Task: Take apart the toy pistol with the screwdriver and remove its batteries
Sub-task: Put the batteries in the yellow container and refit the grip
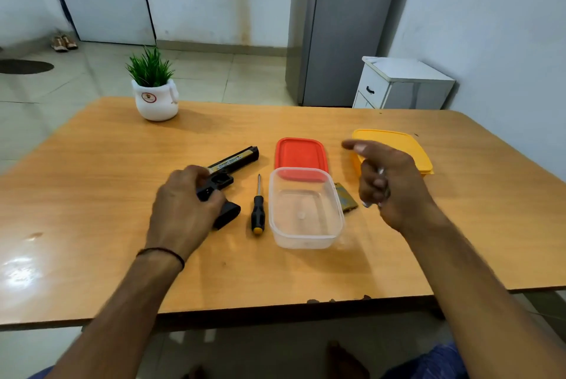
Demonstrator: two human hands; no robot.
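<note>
bright, even light; edges warped

Glossy wooden table (122, 164), clear plastic box (306, 210)

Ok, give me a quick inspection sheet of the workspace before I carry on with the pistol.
Surface: wooden table, chipped at the near edge.
Job's things: toy pistol lies flat and looks whole; screwdriver lies right of it, untouched.
Clutter: clear container, looks empty; red lid behind it; yellow box; small flat greenish item; potted plant.
Hands: left hand grips the toy pistol; right hand raised above the table, blurred, forefinger out, grip unclear.
Cables: nothing seen.
Surroundings: grey fridge, white cabinet, sandals on the floor.
</note>
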